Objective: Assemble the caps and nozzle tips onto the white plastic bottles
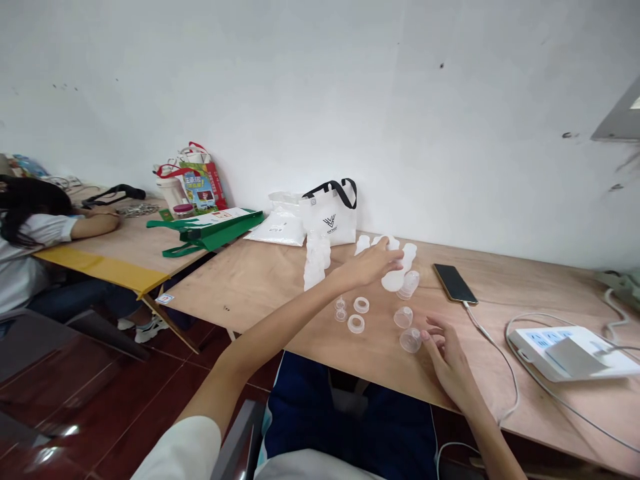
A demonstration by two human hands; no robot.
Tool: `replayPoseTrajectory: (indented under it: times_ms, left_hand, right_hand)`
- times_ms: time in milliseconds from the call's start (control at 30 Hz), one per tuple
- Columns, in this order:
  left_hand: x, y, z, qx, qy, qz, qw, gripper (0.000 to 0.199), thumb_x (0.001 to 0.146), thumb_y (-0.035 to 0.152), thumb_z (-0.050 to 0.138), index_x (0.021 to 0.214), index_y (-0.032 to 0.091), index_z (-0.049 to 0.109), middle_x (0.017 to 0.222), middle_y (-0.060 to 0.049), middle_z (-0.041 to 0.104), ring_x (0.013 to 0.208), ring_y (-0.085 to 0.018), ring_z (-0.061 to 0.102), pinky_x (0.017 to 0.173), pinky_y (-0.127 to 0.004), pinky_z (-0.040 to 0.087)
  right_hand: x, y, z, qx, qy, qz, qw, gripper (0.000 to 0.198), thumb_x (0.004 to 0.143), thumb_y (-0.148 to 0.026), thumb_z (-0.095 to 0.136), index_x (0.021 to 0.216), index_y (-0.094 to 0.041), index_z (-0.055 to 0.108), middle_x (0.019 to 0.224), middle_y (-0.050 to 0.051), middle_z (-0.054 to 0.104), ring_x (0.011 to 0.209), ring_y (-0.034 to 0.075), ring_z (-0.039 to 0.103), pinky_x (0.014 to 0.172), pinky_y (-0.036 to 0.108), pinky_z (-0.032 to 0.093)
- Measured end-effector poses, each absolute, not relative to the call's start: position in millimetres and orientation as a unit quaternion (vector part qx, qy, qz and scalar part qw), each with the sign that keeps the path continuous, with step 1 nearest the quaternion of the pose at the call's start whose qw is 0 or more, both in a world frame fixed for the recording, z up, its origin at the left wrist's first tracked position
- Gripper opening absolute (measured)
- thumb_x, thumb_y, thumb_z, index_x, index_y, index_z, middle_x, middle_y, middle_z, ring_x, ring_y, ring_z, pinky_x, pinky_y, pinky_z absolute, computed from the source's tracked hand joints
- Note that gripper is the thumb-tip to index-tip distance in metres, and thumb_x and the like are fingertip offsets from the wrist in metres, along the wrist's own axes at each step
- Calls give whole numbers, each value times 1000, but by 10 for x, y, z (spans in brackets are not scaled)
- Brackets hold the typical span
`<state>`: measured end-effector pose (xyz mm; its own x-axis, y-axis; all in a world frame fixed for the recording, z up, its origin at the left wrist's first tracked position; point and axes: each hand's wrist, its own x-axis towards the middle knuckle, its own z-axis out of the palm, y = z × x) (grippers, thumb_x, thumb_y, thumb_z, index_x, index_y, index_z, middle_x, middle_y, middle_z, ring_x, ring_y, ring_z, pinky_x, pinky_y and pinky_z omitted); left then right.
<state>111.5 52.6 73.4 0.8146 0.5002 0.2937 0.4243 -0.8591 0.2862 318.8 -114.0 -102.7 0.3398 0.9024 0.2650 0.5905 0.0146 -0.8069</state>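
Note:
My left hand (376,261) reaches across the table over a group of white plastic bottles (409,255); its fingers are apart, and parts of the bottles are hidden beneath it. My right hand (447,357) rests at the table, fingers loosely bent and apart, with the thumb close beside a clear dome-shaped cap (410,341). Another clear cap (403,317) stands just behind that one, and nested clear caps (410,283) lie farther back. Two white rings (356,324) sit left of the caps, beside small clear nipple-like pieces (341,310).
More translucent white pieces (316,260) stand before a white bag (340,217) and a plastic packet (280,223). A phone (455,283) on a cable and a white power strip (575,353) lie right. At the left table, a person (35,233) leans forward near a green bag (215,230).

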Motion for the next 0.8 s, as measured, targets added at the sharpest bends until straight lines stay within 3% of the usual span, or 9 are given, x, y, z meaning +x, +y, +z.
replayPoseTrajectory:
  times_ms: [200,400,500,800]
  left_hand:
    - [879,367,486,960,176,83,200,35,103,48,43,103,21,65,101,-5,46,69,-13,48,71,-27,41]
    - [901,370,339,961,122,19,248,38,101,49,43,117,24,67,111,-7,51,84,-19,55,81,-29,41]
    - [904,364,374,959,123,0,256,36,97,51,51,114,23,67,115,-7,50,88,-19,56,81,-30,42]
    - [801,331,445,947,109,15,300,31,87,46,69,107,23,71,127,-6,50,87,-16,57,79,-28,46]
  right_hand:
    - [3140,-1147,-962,-663,-583,181,433,64,94,-64,54,145,-26,42,133,12,60,117,29,63,102,48,50]
    - [3063,-1135,-966,-651,-661,117,355,72,96,-58,54,156,-28,28,162,11,37,146,33,41,118,56,37]
    - [3043,-1136,-995,-666,-664,92,326,70,101,-57,45,160,-28,21,164,12,34,149,33,37,119,58,35]
    - [3022,-1082,-1058,-664,-698,6,268,75,102,-58,41,163,-25,12,163,14,39,145,33,44,116,54,39]
